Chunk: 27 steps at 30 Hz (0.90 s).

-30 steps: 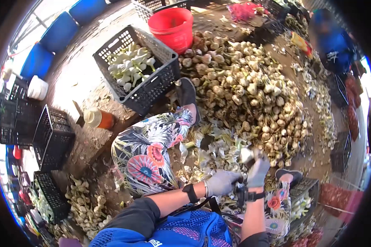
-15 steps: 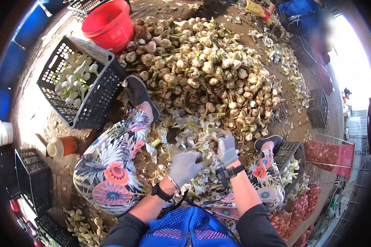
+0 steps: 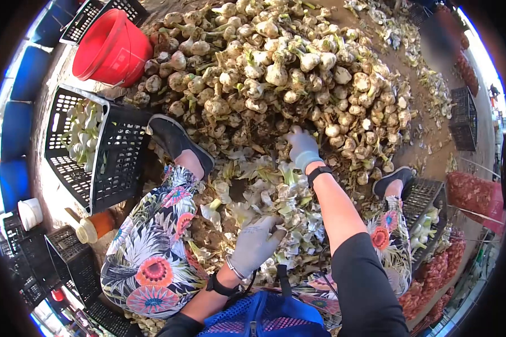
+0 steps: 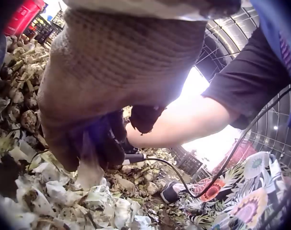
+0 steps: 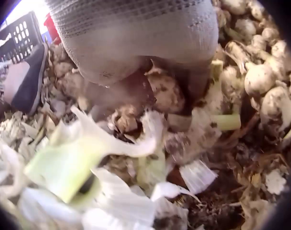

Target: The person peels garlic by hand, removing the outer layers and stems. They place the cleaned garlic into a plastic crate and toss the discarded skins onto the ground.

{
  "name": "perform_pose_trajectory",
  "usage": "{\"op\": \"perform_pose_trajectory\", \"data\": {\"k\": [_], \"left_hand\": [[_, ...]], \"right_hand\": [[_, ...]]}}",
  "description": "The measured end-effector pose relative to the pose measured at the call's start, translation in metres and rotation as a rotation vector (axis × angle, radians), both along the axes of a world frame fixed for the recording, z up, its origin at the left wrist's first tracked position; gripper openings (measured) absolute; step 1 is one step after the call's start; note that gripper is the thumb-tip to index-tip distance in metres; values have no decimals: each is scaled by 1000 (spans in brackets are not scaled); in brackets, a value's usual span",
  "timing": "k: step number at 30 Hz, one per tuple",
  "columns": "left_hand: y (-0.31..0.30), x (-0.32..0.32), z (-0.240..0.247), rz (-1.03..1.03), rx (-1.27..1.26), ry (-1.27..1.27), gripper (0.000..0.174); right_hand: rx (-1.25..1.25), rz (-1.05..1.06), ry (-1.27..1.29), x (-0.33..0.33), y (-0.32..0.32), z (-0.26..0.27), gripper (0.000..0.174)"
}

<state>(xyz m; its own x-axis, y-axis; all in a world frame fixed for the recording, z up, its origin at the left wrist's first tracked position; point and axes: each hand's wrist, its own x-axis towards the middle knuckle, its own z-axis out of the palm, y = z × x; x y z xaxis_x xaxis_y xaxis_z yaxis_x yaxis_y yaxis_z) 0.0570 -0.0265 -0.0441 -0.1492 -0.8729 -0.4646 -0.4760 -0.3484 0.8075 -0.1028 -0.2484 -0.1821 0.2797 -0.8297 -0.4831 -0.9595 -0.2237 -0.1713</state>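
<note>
In the head view my gloved right hand [image 3: 302, 145] reaches to the near edge of a big heap of garlic [image 3: 275, 73]. In the right wrist view its dark, dirty fingers sit around a soil-marked garlic bulb [image 5: 167, 93], half hidden under the glove. My gloved left hand [image 3: 254, 244] hovers nearer my body, low over the cast-off garlic skins [image 3: 287, 208], its fingers bent. A pale strip [image 4: 90, 165] shows by those fingers in the left wrist view; I cannot tell whether they hold it.
At left stand a black crate [image 3: 121, 151] with cleaned garlic, a red bucket [image 3: 109, 50] and an orange jar [image 3: 100, 224]. Another crate [image 3: 424, 208] with garlic and red net sacks [image 3: 438, 269] lie at right. My patterned trouser legs [image 3: 152, 264] flank the skins.
The right hand, which held a white garlic bulb a second ago, has moved forward from the skins to the heap. The left hand stays over the skins. The head view has shifted.
</note>
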Motion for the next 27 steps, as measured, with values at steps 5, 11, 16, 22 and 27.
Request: {"op": "perform_pose_trajectory", "data": {"k": [5, 11, 16, 22, 27], "left_hand": [[-5, -4, 0, 113, -69, 6, 47], [-7, -2, 18, 133, -405, -18, 67], [6, 5, 17, 64, -443, -38, 72], [12, -6, 24, 109, -300, 224, 71], [8, 0, 31, 439, -26, 715, 58]], "right_hand": [[342, -1092, -1387, -28, 56, 33, 37], [680, -1252, -1766, 8, 193, 124, 37], [246, -1067, -1380, -1, 217, 128, 28], [-2, -691, -838, -5, 209, 157, 32], [-137, -781, -1015, -26, 226, 151, 23]]}}
